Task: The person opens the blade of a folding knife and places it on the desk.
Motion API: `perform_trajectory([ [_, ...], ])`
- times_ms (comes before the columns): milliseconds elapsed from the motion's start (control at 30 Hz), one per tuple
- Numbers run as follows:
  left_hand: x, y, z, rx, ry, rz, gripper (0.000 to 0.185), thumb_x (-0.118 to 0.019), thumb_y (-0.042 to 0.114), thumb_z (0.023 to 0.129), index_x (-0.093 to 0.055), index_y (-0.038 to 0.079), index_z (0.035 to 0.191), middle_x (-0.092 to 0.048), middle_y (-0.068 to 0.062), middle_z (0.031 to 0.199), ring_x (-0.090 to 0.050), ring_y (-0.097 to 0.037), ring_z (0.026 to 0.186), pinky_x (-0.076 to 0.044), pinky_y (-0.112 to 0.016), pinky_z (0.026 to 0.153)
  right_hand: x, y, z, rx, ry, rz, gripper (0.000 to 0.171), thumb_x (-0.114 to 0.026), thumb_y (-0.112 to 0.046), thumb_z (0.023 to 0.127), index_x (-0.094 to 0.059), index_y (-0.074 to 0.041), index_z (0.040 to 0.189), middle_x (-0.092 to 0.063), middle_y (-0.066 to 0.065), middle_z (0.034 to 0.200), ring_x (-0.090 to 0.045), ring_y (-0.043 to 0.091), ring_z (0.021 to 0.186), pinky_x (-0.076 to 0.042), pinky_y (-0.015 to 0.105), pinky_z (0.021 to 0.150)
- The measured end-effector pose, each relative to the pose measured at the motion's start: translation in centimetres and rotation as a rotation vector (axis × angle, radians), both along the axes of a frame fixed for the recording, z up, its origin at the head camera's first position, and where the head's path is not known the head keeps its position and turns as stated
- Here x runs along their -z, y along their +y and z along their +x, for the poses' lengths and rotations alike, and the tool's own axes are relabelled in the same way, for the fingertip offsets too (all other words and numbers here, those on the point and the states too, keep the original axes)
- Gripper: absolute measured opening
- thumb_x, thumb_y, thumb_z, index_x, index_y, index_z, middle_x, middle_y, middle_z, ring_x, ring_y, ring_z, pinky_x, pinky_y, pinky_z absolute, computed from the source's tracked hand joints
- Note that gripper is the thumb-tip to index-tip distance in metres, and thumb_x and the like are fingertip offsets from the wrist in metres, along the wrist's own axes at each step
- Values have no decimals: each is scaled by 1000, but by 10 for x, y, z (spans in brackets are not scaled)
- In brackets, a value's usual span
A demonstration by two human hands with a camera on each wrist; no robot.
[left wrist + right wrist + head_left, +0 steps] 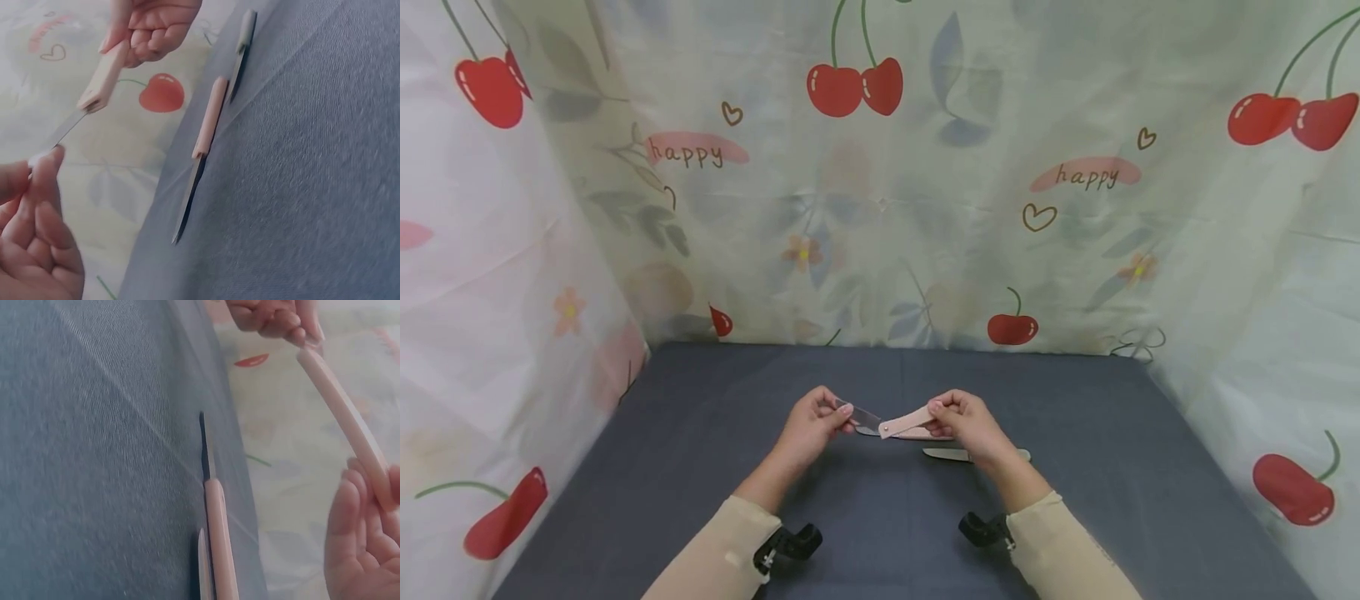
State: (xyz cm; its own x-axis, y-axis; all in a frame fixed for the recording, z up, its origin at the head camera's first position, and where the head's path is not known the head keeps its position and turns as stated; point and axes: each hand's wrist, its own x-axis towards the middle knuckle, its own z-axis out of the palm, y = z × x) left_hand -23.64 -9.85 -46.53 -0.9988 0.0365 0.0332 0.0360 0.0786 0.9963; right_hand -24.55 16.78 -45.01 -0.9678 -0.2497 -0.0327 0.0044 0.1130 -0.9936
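Two hands are being kept on one folding knife [891, 423], held above the middle of the desk [700, 467]. Its blade tip is being pinched by the left hand [811, 427], fingers curled; its pink handle is being gripped by the right hand [964, 421]. Its long axis is being held left-to-right, sagging at the pivot. Two more knives [206, 134] are being left flat just beneath, toward the near edge.

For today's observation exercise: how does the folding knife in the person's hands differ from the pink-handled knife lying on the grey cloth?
The held knife is off the cloth, gripped by the left hand at its blade and the right hand at its handle; the lying knife rests untouched. The held knife bends at its hinge; the lying knife is straight. Both have pale pink handles and metal blades.
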Motion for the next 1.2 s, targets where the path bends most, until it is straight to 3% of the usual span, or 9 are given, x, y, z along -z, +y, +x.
perform_trajectory([
  [400,4,14,4,-163,-1,289,21,-65,1,96,-47,8,87,-72,-1,70,-66,-6,62,-42,-24,61,4,-15,2,221,10,-221,16,-56,-4,102,-55,10,108,-66,7,83,-67,15,75,-56,26,72],
  [667,5,22,6,-193,-10,467,22,-63,1,97,-46,10,86,-73,2,70,-66,-4,62,-40,-20,57,6,-21,5,280,-13,-305,16,-57,-7,102,-54,7,108,-68,7,86,-67,14,77,-57,28,75],
  [867,6,19,7,-211,-24,408,20,-65,5,97,-47,9,89,-74,-2,75,-68,-5,65,-45,-21,60,10,-19,4,264,-17,-299,14,-59,-7,101,-57,6,107,-68,9,86,-69,20,79,-57,28,73],
  [1033,8,13,7,-208,-35,235,19,-68,9,96,-50,5,92,-75,-13,84,-70,-9,68,-52,-27,66,15,-15,2,231,-27,-231,14,-60,-6,100,-59,6,106,-68,9,84,-69,24,80,-57,29,72],
  [1200,12,5,8,-169,-12,63,19,-69,11,96,-53,1,94,-74,-20,87,-74,-27,78,-57,-33,71,17,-9,1,188,-25,-156,12,-61,-5,99,-62,6,104,-69,8,84,-70,24,81,-58,33,74],
])
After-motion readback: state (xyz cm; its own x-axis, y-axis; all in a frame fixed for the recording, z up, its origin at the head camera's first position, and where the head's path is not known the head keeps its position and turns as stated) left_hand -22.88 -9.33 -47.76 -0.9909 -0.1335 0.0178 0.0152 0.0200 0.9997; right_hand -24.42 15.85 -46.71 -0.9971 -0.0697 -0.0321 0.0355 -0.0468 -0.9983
